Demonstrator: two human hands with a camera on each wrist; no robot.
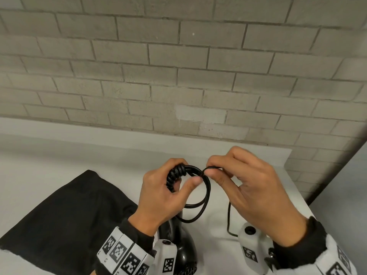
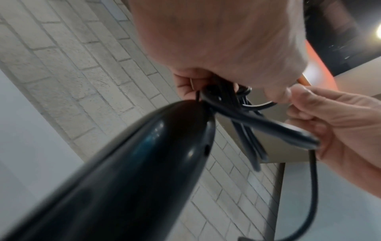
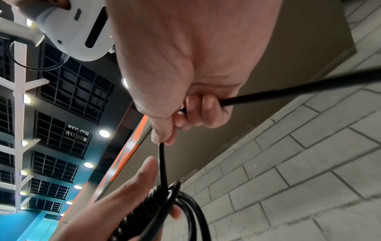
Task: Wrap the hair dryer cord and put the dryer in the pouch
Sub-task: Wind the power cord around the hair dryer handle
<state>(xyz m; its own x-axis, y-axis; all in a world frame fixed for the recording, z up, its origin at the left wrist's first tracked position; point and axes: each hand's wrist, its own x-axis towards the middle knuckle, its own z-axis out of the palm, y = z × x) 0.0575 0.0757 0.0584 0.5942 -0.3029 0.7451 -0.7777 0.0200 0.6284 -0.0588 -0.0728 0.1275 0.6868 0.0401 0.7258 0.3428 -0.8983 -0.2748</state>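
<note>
Black cord [image 1: 206,187], glossy black dryer [image 1: 183,249], black pouch [image 1: 65,215], grey brick wall [image 1: 158,66]

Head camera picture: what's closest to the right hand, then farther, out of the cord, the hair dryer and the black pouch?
1. Cord: pinched by the right hand.
2. Hair dryer: below, between the wrists.
3. Black pouch: far left on the table.

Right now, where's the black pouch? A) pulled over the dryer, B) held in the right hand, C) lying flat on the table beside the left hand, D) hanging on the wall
C: the pouch lies flat on the white table just outside the left hand, while both hands are on the cord: the left grips the coiled bundle, and the right hand pinches a strand.
</note>
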